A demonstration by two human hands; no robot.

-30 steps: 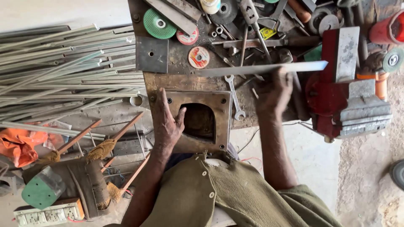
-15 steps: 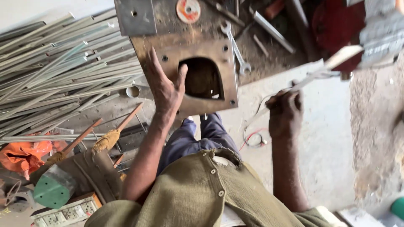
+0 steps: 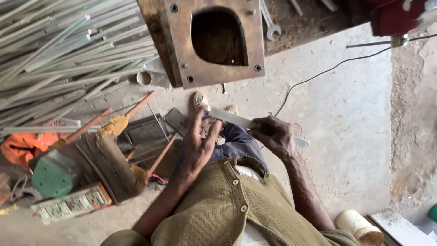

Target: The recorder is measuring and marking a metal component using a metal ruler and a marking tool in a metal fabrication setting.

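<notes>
Pale grey metal, a flat strip (image 3: 236, 119), lies across the person's lap, held at both ends above the blue trouser knees. The right hand (image 3: 273, 136) is curled closed round the strip's far half, with a short length showing past the knuckles near the concrete floor (image 3: 346, 118). The left hand (image 3: 198, 141) is half open, its fingers (image 3: 207, 136) laid along the strip's near end, pressing rather than gripping, as far as I can tell.

From where I stand this looks like checking or straightening the strip by feel. To do that well, I judge the right hand should keep a firm, steady hold while the left fingers bear flat on the face, not on the edge, which may be sharp. Holding it low over the lap keeps it from swinging toward the rusty brown steel plate with the arched opening (image 3: 214, 41) just ahead.

A bundle of long grey metal rods (image 3: 59, 59) lies to the left on the floor, a silver spanner (image 3: 269, 25) rests on the counter beyond the plate, and a green-topped block (image 3: 52, 175) sits among the clutter by an orange cloth (image 3: 22, 146).
</notes>
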